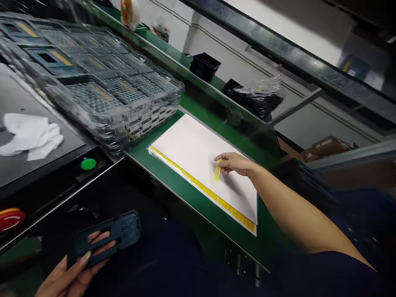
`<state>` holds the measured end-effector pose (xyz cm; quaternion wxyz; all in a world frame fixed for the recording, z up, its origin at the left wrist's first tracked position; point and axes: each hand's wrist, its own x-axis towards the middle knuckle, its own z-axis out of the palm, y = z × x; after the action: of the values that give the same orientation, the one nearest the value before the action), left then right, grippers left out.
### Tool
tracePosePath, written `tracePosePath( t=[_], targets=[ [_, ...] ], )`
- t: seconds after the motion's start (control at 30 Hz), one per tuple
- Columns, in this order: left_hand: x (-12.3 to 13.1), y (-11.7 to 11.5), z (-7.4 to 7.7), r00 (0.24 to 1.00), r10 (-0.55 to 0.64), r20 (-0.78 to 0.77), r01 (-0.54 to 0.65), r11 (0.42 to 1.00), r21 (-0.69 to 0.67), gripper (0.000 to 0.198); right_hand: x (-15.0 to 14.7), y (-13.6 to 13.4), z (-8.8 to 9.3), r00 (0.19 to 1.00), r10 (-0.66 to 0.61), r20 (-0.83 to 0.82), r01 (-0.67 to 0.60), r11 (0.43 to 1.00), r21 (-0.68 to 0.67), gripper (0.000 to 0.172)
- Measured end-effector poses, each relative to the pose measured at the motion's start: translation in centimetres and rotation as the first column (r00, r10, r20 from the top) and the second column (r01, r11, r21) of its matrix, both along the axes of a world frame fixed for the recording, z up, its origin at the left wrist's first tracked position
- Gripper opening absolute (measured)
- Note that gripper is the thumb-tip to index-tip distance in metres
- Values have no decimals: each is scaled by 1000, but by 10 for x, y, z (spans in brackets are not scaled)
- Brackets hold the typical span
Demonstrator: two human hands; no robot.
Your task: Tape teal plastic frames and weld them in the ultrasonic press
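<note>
My left hand (78, 272) grips a dark blue-grey plastic housing (128, 231) with a long cut-out, through which some of my fingers show. It is held low, in front of my body. Over the white sheet (188, 136) on the green bench, my right hand (233, 163) pinches a small yellow strip (217, 172) between thumb and fingers. Along the sheet's near edge runs a row of yellow strips (201, 186).
At left stands a stack of clear trays (148, 107) with housings in them, two bearing yellow strips. Nearer are a white cloth (31, 134), a green button (88, 164) and a red button (11, 220). Black bins (206, 64) and a fan (130, 14) stand behind.
</note>
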<state>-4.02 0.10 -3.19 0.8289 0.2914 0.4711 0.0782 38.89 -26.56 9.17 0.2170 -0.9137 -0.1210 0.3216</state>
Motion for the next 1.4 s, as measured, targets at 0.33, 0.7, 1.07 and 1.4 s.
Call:
tracePosePath(
  t=[0.33, 0.7, 1.07, 1.4],
  targets=[
    [14, -7, 18, 953, 240, 187, -230, 970, -73, 34, -87, 182, -39, 812, 399, -427, -51, 776, 628, 42],
    [14, -5, 29, 848, 486, 211, -467, 874, -136, 37, -182, 245, -77, 596, 736, 321, -569, 105, 816, 12],
    [27, 2, 33, 869, 392, 302, -367, 920, -138, 39, -183, 227, -81, 153, 513, 844, -784, -458, 420, 25],
    [26, -5, 34, 902, 310, 299, -341, 939, 54, 34, -188, 230, -83, 52, 426, 903, -831, -483, 276, 21]
  ],
)
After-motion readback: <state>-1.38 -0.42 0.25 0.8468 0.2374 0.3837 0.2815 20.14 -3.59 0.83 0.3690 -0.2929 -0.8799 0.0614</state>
